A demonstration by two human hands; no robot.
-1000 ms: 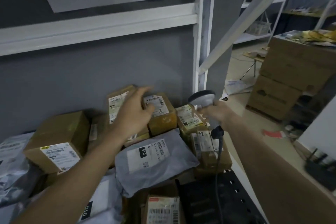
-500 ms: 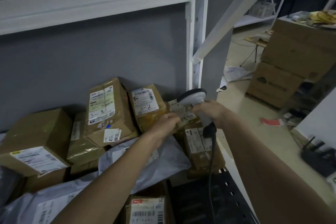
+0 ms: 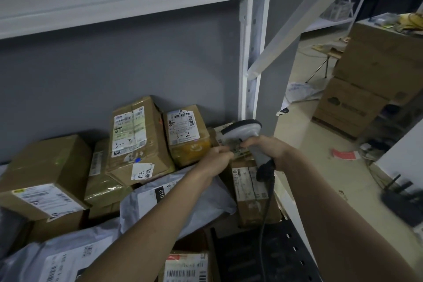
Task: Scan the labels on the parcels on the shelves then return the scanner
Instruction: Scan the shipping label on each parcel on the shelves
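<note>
Shelf bay, white metal frame (image 3: 248,57), grey back wall.

Right hand (image 3: 269,147): fingers wrapped round the handle of a grey handheld barcode scanner (image 3: 246,131) with a black coiled-end cable (image 3: 265,192) hanging down from its base. Scanner head tilted leftward, over the parcels at the right end of the shelf.

Left hand (image 3: 217,159): fingers curled, pinching the edge of a small brown parcel with a white printed label (image 3: 238,150), which lies just beneath the scanner head, between both hands.

Parcels on the shelf, leaning on the back wall: tall brown cardboard box marked "3-2" in pen (image 3: 137,137); beside it, touching, a smaller yellow-taped brown box also marked "3-2" (image 3: 186,134). Left: a large brown cardboard box with a white label on its front (image 3: 44,178); between it and the tall box, a shiny tape-wrapped brown packet (image 3: 103,181). Below the hands: a grey plastic mailer bag marked "010" (image 3: 164,204) and a brown carton with a long white label (image 3: 249,192). Front edge: a brown box with a red-and-white barcode label (image 3: 186,269), partly cut off; a black perforated panel (image 3: 263,256) beside it.

Right of the shelf, on the floor: stacked large cardboard cartons (image 3: 370,84).
</note>
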